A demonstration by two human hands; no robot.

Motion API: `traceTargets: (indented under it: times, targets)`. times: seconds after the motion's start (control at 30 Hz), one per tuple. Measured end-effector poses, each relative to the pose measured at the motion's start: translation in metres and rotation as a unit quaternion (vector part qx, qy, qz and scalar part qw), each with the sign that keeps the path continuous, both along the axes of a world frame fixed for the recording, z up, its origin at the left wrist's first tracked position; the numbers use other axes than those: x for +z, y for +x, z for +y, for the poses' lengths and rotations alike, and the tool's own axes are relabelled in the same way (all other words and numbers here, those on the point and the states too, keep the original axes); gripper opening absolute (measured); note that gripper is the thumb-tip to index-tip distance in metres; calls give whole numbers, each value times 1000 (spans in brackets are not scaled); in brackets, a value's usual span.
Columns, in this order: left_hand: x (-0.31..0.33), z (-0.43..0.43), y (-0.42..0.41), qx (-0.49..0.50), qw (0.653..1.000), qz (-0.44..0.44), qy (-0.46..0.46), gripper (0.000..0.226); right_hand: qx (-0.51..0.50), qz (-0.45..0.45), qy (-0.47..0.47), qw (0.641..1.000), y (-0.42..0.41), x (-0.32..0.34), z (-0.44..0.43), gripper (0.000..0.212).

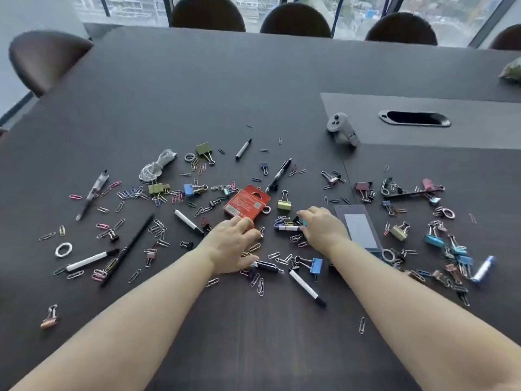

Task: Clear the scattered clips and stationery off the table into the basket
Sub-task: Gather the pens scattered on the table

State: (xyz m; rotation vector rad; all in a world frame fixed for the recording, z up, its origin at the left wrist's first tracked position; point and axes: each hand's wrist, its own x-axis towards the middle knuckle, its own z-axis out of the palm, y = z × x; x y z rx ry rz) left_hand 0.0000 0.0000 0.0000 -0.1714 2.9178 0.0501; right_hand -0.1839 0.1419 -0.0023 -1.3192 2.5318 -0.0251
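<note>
Several paper clips, binder clips, pens and markers lie scattered across the dark table (197,94). A red card box (246,203) sits in the middle of them. My left hand (229,245) lies palm down just below the box, its fingers curled over paper clips (255,246) and its thumb beside a black pen (266,265). My right hand (324,225) is to the right of the box and pinches a small blue binder clip (304,221), just above a white marker (287,228). No basket is in view.
A phone (359,227) lies flat just right of my right hand. A grey controller (342,131) stands further back, near a cable slot (414,119). A coiled white cable (156,167) lies at the left. Chairs (42,57) ring the far and left edges.
</note>
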Motion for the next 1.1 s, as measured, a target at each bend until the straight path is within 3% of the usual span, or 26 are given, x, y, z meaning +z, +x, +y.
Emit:
traceTargets:
  times: [0.07,0.2,0.5,0.7,0.83,0.93,1.1]
  targets:
    - [-16,-1,4,-23,999,37,26,52,-12,5,-5,1000,1,-9,3,35]
    - [-46,-2,9,-60,988,145,-10,38,-17,44,-54,997,4,-26,8,25]
    - [-40,1,-12,-80,943,322,1,11,-37,65,-198,977,-3,-10,25,7]
    - [-28,49,-23,-124,960,248,30,45,-128,101,-183,970,-19,-3,95,13]
    - [-31,87,-23,-124,966,222,54,29,-140,108,-164,970,-2,-7,145,19]
    - [-38,100,-22,-108,974,184,73,31,-146,78,-135,977,11,-13,160,21]
    - [-54,107,-20,-65,974,209,62,27,-147,68,-136,977,30,-25,159,20]
